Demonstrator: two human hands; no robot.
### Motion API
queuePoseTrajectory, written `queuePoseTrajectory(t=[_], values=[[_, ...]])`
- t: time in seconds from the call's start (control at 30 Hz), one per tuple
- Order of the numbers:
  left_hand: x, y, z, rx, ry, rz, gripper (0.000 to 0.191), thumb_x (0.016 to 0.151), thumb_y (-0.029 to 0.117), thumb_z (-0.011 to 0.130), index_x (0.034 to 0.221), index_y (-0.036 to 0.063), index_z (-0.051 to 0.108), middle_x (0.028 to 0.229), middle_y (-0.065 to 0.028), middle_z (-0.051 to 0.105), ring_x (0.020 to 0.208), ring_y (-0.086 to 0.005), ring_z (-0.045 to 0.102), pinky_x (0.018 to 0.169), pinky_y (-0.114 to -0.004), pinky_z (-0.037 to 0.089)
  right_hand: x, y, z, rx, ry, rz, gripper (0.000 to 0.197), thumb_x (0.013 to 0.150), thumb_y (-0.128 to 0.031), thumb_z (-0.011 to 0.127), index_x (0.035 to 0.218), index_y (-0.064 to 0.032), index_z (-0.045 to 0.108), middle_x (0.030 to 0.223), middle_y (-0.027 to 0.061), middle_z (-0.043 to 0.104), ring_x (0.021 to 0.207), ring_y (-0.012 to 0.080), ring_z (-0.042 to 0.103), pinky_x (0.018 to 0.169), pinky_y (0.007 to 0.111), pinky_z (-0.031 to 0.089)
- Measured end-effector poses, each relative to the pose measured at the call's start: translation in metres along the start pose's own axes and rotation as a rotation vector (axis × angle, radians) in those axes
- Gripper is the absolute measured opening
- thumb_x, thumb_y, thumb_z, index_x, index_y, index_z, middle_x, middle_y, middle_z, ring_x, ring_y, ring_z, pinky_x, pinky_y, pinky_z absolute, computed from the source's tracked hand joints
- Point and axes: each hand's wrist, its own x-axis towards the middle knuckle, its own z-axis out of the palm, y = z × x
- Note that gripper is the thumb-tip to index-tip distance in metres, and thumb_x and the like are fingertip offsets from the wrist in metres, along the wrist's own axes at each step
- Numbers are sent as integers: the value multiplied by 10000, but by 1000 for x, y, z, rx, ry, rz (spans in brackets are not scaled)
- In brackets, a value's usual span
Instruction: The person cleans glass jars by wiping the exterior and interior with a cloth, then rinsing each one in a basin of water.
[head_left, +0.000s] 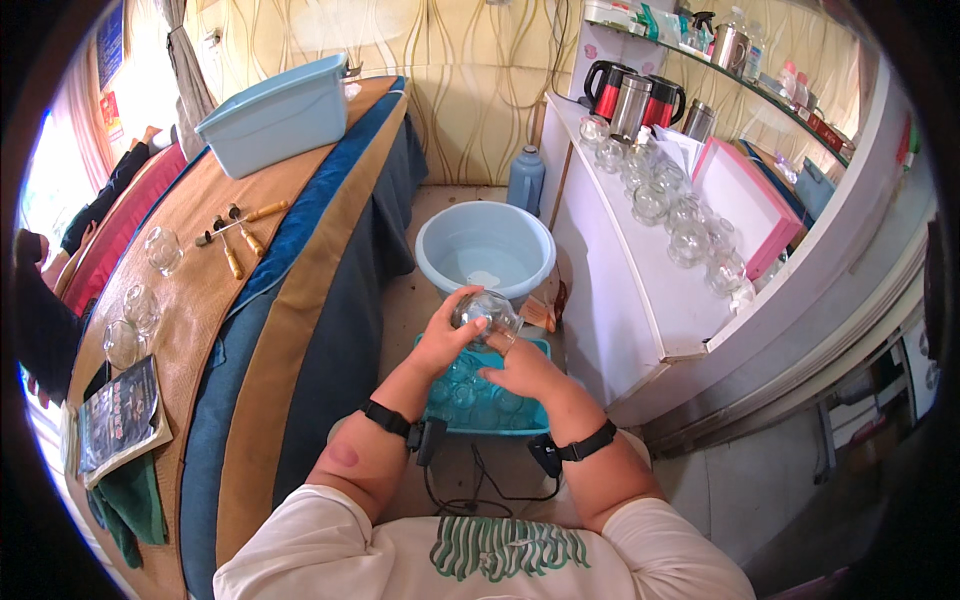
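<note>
My left hand (448, 335) grips a clear glass cupping jar (489, 311) from its left side, with the thumb across the front. The jar's mouth faces right, and fingers of my right hand (520, 365) are at or inside that mouth; how far in they reach is hard to tell through the glass. Just below both hands is a turquoise plastic basin (546, 416) with several glass cups (465, 395) in it. Beyond the hands stands a round light-blue tub (421, 251), which seems to hold water.
On the left, a massage bed (247, 315) carries a blue plastic bin (277, 120), wooden-handled tools (234, 232), glass cups (163, 250) and a magazine (124, 420). At right, a white counter (600, 217) bears glass cups (690, 244) and kettles (664, 101). A blue thermos (527, 180) stands behind. Another person lies far left.
</note>
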Motion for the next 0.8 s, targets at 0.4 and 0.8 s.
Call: queuePoseTrajectory(t=[0.4, 0.8], values=[[1, 0, -2, 11, -66, -145, 632, 927, 523, 524, 1404, 118, 439, 1163, -91, 593, 934, -183, 574, 800, -313, 459, -5, -1, -25, 581, -56, 192, 281, 907, -292, 660, 989, -24, 671, 730, 69, 660, 621, 163, 590, 568, 328, 477], [-1, -1, -6, 46, 35, -301, 667, 876, 438, 680, 1393, 98, 434, 1025, -73, 624, 748, -148, 573, 515, -253, 438, -5, -17, -5, 547, -144, 233, 352, 891, -216, 666, 1198, -51, 615, 773, 59, 640, 625, 208, 607, 561, 342, 477]])
